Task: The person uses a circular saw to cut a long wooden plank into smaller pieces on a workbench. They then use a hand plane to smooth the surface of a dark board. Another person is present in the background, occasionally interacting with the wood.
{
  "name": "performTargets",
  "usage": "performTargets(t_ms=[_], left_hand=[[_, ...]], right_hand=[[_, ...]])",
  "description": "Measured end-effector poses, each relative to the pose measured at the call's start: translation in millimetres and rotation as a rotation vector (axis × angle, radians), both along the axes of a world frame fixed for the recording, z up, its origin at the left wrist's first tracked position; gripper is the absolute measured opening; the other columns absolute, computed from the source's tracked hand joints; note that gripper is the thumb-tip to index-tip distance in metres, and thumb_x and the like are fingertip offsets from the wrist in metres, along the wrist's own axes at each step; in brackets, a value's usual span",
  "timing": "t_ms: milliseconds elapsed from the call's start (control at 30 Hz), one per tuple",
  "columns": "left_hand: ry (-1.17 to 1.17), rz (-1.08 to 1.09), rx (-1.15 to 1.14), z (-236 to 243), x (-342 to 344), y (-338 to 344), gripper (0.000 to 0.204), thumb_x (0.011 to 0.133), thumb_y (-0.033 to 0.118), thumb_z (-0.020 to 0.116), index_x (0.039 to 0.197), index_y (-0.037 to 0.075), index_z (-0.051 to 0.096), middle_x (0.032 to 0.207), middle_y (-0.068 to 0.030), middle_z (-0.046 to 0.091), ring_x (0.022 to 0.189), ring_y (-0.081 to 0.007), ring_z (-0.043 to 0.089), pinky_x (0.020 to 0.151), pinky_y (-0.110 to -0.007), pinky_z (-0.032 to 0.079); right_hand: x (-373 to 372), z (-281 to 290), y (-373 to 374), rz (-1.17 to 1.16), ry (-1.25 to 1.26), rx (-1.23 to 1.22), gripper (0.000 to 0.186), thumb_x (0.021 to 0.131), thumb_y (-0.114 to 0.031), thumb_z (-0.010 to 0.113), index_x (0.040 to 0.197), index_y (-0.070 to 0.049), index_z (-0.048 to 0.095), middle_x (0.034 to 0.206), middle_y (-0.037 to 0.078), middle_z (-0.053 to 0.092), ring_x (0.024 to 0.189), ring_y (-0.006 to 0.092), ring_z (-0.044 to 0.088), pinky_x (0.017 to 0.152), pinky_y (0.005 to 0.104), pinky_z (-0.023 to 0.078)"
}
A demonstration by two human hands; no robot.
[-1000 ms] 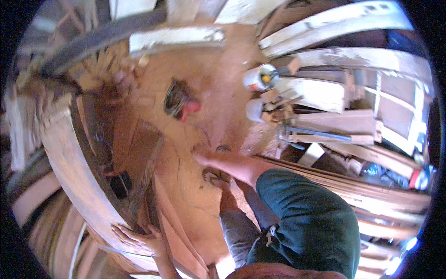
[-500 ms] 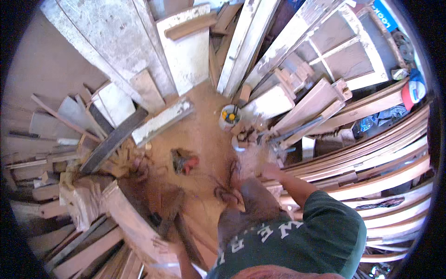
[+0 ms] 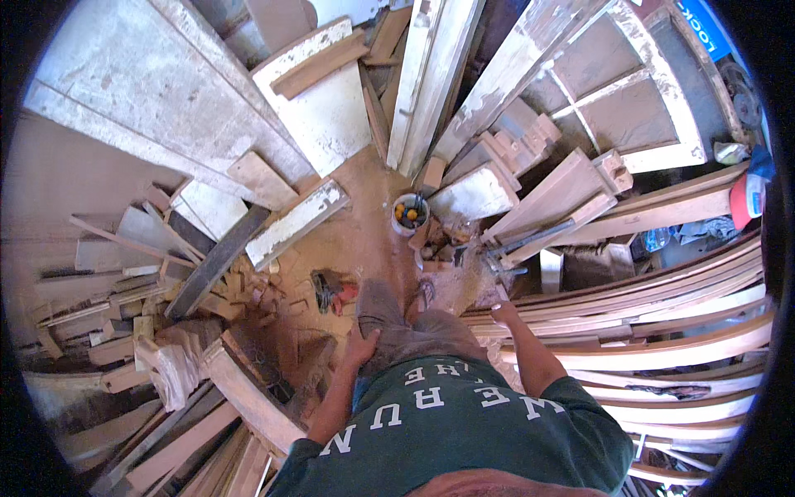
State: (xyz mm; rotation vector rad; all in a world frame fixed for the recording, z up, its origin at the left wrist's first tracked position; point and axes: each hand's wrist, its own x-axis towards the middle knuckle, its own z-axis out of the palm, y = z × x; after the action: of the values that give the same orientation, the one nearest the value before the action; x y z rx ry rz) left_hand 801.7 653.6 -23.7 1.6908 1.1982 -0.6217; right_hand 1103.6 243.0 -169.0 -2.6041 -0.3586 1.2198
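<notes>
Cluttered timber store, brown floor between leaning boards. Left to right: pale board slants at near left, beside the left forearm. Left hand, spread on that board a second ago, has come away to the left thigh; nothing seen in it, finger closure unclear. Board looks unheld now. Red-and-dark object on floor, just beyond that hand. Right hand, earlier out over the floor, is now at near right, by the far edge of the long plank stack; no plank seen lifted. Handling seems paused.

Hard to make out: board's near end, covered by sleeve and arm; the red-and-dark object's kind; feet, mostly behind the trousers; right fingers, too small to tell gripping from resting; plank ends, cut off at the right rim.
</notes>
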Motion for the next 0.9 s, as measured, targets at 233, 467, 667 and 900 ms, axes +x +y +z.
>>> performTargets(t_ms=[233, 467, 667, 900], left_hand=[[-0.036, -0.283, -0.014, -80, 89, 106, 0.11, 0.087, 0.064, 0.072, 0.164, 0.001, 0.025, 0.162, -0.034, 0.036, 0.15, -0.0473, 0.038, 0.124, -0.047, 0.031], [-0.124, -0.407, -0.11, -134, 231, 242, 0.099, 0.086, 0.06, 0.074, 0.157, 0.0, 0.04, 0.151, -0.0337, 0.051, 0.141, -0.0483, 0.05, 0.118, -0.049, 0.041], [-0.19, -0.317, -0.148, -136, 268, 333, 0.065, 0.1, 0.034, 0.067, 0.151, -0.002, 0.049, 0.141, -0.0287, 0.061, 0.135, -0.0378, 0.058, 0.112, -0.045, 0.046], [0.332, 0.408, -0.369, -146, 201, 384, 0.064, 0.102, 0.042, 0.063, 0.149, -0.001, 0.053, 0.14, -0.0247, 0.063, 0.131, -0.0366, 0.06, 0.11, -0.044, 0.047]], right_hand=[[158, 51, 185, 0.049, -0.273, 0.202, 0.043, 0.087, -0.027, 0.071, 0.124, -0.004, 0.071, 0.117, 0.025, 0.073, 0.109, 0.043, 0.07, 0.097, 0.0451, 0.055], [409, 141, 452, -0.173, -0.656, 0.62, 0.029, 0.1, -0.016, 0.057, 0.121, -0.002, 0.071, 0.115, 0.027, 0.072, 0.106, 0.0398, 0.07, 0.095, 0.0429, 0.054], [693, -28, 459, -0.45, -0.847, 0.119, 0.026, 0.098, -0.011, 0.058, 0.117, -0.007, 0.076, 0.114, 0.016, 0.077, 0.106, 0.0299, 0.075, 0.088, 0.0435, 0.059], [777, -70, 504, -0.455, -0.713, -0.271, 0.027, 0.095, -0.013, 0.059, 0.113, -0.01, 0.079, 0.113, 0.016, 0.078, 0.104, 0.0319, 0.076, 0.086, 0.0454, 0.061]])
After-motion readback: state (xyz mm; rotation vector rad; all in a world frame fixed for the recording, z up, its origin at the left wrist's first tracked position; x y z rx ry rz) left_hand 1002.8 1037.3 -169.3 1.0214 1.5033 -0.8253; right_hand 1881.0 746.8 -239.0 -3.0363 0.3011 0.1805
